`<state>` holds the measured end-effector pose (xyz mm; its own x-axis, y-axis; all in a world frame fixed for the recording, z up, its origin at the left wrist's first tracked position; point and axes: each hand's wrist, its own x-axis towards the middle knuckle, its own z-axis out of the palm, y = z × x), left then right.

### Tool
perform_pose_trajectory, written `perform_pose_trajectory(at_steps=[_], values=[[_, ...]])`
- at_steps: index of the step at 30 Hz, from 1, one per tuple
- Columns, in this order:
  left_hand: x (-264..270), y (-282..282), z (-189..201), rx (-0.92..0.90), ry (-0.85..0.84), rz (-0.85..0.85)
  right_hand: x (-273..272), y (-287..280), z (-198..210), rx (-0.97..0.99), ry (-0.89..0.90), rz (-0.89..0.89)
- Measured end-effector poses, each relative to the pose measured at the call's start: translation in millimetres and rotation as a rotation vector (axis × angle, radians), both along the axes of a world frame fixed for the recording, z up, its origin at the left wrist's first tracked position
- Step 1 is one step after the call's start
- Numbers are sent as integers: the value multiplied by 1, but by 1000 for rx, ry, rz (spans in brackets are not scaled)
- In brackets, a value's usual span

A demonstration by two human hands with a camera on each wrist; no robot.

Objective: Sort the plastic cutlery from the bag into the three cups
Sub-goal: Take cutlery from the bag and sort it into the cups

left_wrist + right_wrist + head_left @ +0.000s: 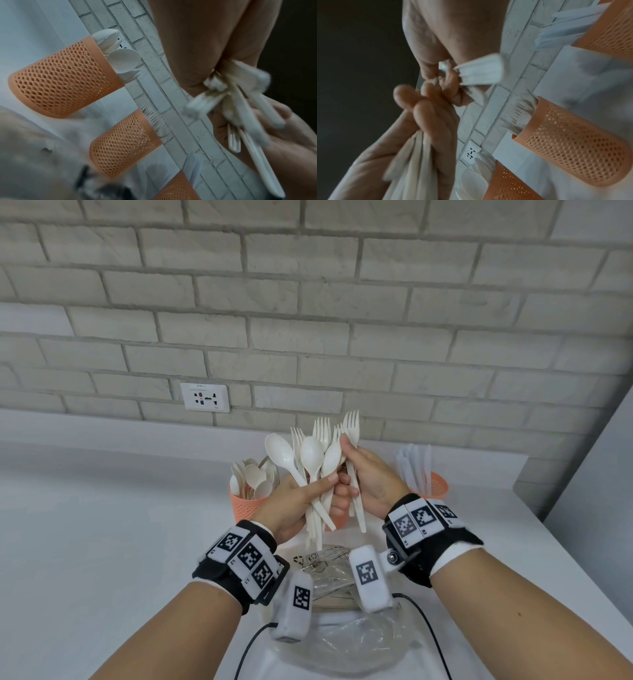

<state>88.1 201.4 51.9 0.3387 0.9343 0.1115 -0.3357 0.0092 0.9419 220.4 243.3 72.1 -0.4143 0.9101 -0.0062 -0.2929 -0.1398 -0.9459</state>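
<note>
Three orange mesh cups stand in a row on the white surface (102,542) against a pale brick wall (308,302): the left cup (245,505) holds smooth white spoons, the middle cup (123,143) forks, the right cup (436,486) translucent knives. Raised above the middle cup, left hand (294,505) has its fingers wrapped round a mixed bundle of cutlery (318,474), bowls and tines fanned upward. Right hand (371,477) pinches a few forks (351,426) at the bundle's right edge. Crinkled clear plastic bag (342,642) lies on the surface below the wrists, partly hidden by them. Wall socket (205,397) sits left of the cups.
</note>
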Motion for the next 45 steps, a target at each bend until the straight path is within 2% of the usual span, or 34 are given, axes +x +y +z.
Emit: perform_pose_trajectory(at_steps=[6,11,16,20,24,26,29,32,34,37,39,45], values=[[-2,1,1,-56,14,-43,0,6,2,27,-91,-107],[-6,-3,6,-80,157,-151,2,9,2,41,-114,-69],[-8,-6,6,-78,224,-113,0,7,6,90,-187,-229],[-14,-7,5,-66,248,-68,4,14,9,87,-79,-339],[-14,-6,2,-84,196,-45,0,12,4,-78,87,-205],[-14,-5,0,-78,175,-1,-2,12,1,-112,73,-138],[-15,-6,-1,-58,180,34,-4,13,4,-51,-10,-218],[-19,-5,0,-70,211,41,-6,16,11,-40,108,-361],[-21,-5,0,-77,219,45,-8,16,12,-70,205,-365],[-24,-4,-4,-67,205,54,-16,7,5,-21,131,-200],[-24,-4,-5,-78,192,66,-21,4,1,8,90,-163],[-28,-5,1,-25,302,59,-19,18,7,-44,234,-319]])
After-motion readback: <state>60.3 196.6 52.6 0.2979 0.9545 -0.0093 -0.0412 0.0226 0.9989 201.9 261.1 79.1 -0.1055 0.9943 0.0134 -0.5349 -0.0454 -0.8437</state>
